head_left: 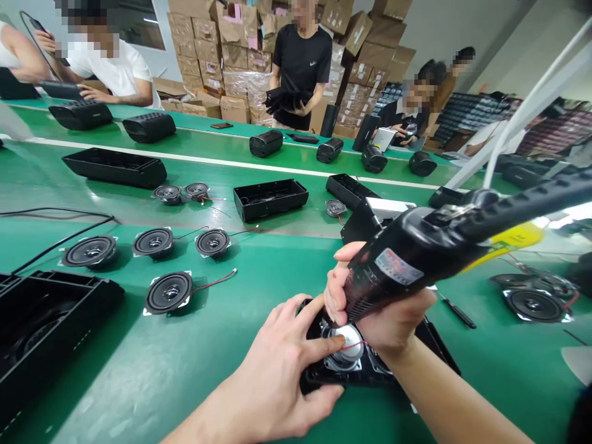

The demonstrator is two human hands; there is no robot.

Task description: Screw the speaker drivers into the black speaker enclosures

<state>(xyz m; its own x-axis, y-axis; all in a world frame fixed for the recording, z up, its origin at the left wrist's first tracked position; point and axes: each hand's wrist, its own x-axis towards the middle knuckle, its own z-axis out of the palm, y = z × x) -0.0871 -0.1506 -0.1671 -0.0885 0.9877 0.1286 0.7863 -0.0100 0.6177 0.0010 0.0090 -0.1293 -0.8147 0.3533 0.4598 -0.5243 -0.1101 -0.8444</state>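
Note:
My left hand [272, 364] presses its thumb and fingers on a round speaker driver [348, 343], which has a white magnet back and a red wire. The driver sits inside an open black plastic speaker housing [319, 382] lying on the green belt. My right hand [374, 302] grips a black electric screwdriver [416, 259], which hangs from a thick cable and has its tip down at the driver. The tip itself is hidden by my fingers. Several loose speaker drivers [169, 293] with red and black leads lie to the left of my hands.
Black speaker housings [268, 198] stand along the green conveyor belt [139, 364]. A small black screwdriver [457, 313] and another driver [535, 305] lie to the right. Co-workers stand and sit beyond the belt, before stacked cardboard boxes [231, 68]. A white pole [522, 117] crosses the upper right.

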